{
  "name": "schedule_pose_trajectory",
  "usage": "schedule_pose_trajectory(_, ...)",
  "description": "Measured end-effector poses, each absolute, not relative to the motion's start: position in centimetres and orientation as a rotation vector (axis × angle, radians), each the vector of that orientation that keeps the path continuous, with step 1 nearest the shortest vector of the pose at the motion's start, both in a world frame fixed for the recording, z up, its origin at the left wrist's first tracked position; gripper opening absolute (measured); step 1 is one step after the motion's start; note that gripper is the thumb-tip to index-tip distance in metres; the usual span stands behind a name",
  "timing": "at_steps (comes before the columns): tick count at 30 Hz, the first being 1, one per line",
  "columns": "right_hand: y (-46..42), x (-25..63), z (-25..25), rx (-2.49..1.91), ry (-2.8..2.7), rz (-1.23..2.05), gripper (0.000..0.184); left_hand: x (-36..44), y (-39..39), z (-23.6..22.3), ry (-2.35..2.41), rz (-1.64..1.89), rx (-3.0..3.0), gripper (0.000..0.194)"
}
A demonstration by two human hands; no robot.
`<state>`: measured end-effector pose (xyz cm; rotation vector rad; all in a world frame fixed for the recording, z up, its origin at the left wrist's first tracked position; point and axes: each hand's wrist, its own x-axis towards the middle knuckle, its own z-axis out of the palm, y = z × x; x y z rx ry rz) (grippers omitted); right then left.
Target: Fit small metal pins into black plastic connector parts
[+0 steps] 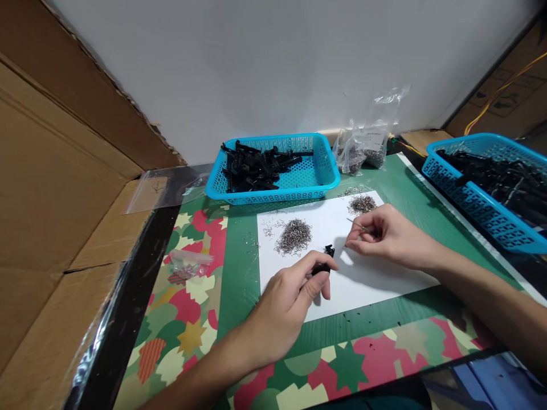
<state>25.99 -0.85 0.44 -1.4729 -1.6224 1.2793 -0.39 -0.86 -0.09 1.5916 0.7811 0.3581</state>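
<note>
My left hand point(294, 296) is closed around a small black plastic part point(328, 250), whose top end pokes out above the fingers. To its right, above a white sheet of paper point(363, 290), my right hand point(382, 236) pinches a thin metal tool point(358, 224). The tool's slim tip points up and left; the rest is hidden in the fingers, so its exact kind is unclear. On the paper beyond my left hand lies a heap of tiny metal pieces point(296, 236) that look like small springs. A second heap of small metal pieces point(362, 204) sits just behind my right hand.
A blue basket point(282, 196) of black plastic parts stands at the back; another blue basket point(482, 219) of black parts is at the right. Clear bags point(371, 151) of metal pieces lean by the wall. A small plastic bag point(191, 263) lies left. Cardboard point(55, 171) borders the left side.
</note>
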Motion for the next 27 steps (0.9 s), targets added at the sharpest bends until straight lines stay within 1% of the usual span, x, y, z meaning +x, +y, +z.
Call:
schedule_pose_trajectory(7,-1.0,24.8,-0.1,-1.520,-1.719,1.239,0.018,-0.4,-0.8,-0.2,0.744,0.324,1.590,0.027)
schedule_pose_trajectory(18,-1.5,24.1,-0.3,-1.606,-1.795,1.091,0.015,-0.2,-0.8,0.1,0.754,0.302,1.522,0.030)
schedule_pose_trajectory(23,-1.8,23.8,-0.3,-1.564,-1.853,0.986,0.015,-0.3,-0.8,-0.2,0.752,0.287,1.517,0.028)
schedule_pose_trajectory(27,-1.8,23.7,-0.3,-1.528,-1.896,0.972,0.016,-0.3,-0.8,-0.2,0.755,0.277,1.548,0.025)
